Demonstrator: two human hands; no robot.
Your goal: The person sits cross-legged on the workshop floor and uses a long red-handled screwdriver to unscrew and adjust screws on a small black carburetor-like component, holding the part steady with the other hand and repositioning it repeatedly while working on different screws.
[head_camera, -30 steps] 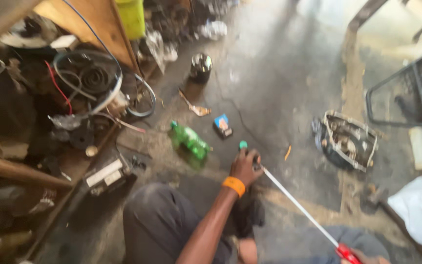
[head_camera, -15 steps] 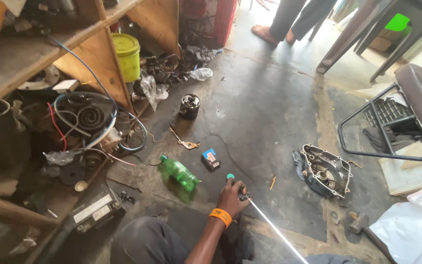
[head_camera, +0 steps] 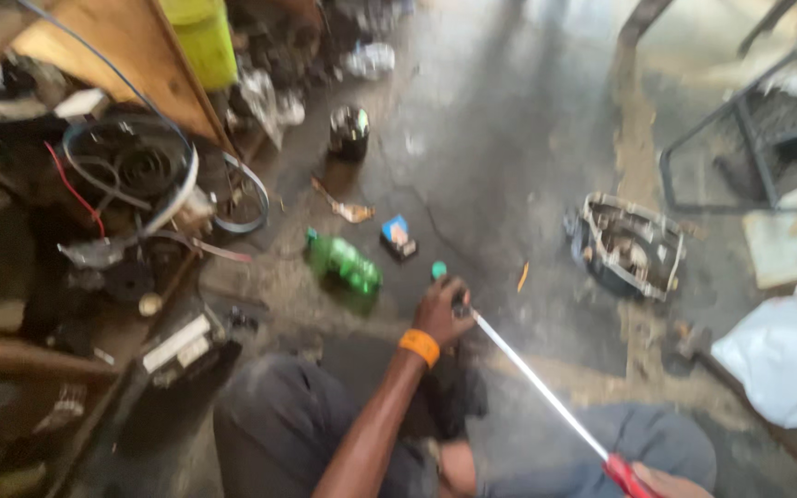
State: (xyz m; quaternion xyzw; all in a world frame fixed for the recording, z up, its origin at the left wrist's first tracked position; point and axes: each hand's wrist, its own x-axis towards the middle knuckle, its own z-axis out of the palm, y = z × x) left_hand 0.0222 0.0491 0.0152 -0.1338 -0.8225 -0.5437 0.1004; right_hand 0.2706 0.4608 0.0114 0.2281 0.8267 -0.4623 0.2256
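My left hand [head_camera: 439, 310], with an orange wristband [head_camera: 419, 346], rests on the concrete floor, fingers closed around a small dark part [head_camera: 458, 300]. The tip of a long screwdriver [head_camera: 537, 385] meets that part. My right hand [head_camera: 659, 481] grips the screwdriver's red handle [head_camera: 622, 472] at the bottom edge, partly out of frame. A small green cap [head_camera: 438, 269] lies just beyond my left hand. My knees in dark trousers show below.
A green plastic bottle [head_camera: 343, 263] and a small blue box [head_camera: 398, 236] lie left of the hand. A black cylinder [head_camera: 350, 132] stands farther off. A metal engine cover [head_camera: 629, 245] and white bag [head_camera: 781, 355] are right. Cluttered wooden shelves [head_camera: 122, 175] with wire coils are left.
The view has swung and tilted down, closer to the floor. My left hand stays at the screwdriver tip and my right hand keeps hold of the red handle.
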